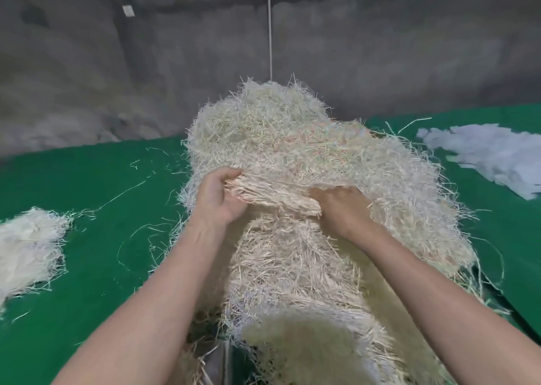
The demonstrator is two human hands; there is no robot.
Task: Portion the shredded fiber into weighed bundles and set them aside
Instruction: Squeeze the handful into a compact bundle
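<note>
**Head view: a portion is being parted from the mound**

The shredded fiber mound [292, 150] is sitting at the centre of the green desk [102, 267], with its long axis running from 12 o'clock at the wall down to 6 o'clock at the person. Across its middle a tuft [272, 200] is lifting off the layers. Its strands are lying crosswise, roughly from 9 to 3 o'clock, with cut ends pointing toward 3.

The left grip [216, 200] is curling round the 9 o'clock end of that tuft, thumb on top. The right grip [342, 209] is pressing palm-down on the 3 o'clock end. Its fingers are lying buried in the fiber, so I cannot tell whether they are clenching.

The step in hand looks like separating one portion, with weighing not yet begun. The next move probably calls for drawing the tuft clear without dragging tangled neighbours along.

A smaller pale pile [26, 247] is resting at 9 o'clock, well apart. A whiter heap [491, 156] is lying at 2 o'clock. Stray strands [123, 194] are trailing across the desk between them.
</note>
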